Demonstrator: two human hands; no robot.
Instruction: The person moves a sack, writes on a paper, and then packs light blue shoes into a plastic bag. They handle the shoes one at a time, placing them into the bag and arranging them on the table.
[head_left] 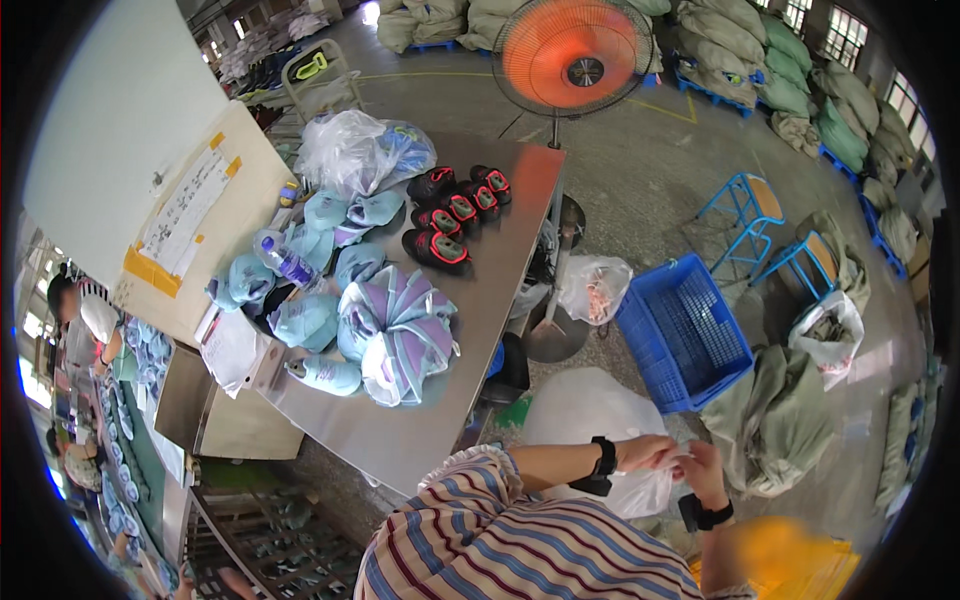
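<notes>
A large white translucent plastic bag [582, 411] stands bulging on the floor to the right of the metal table. At its gathered top, my left hand [648, 453] is closed on the plastic, with its fingers pinched together. My right hand [702, 472] meets it there, also closed on the bag's neck. The bag's contents cannot be made out. Each wrist wears a black band, and the striped sleeve covers my left upper arm.
The metal table [395, 445] holds light blue shoe uppers [300, 320], black-and-red shoes [437, 250] and a bottle [287, 262]. A blue crate [688, 330], a green sack [770, 420], stools [745, 205] and a fan [573, 60] stand around. Co-workers [95, 320] are at far left.
</notes>
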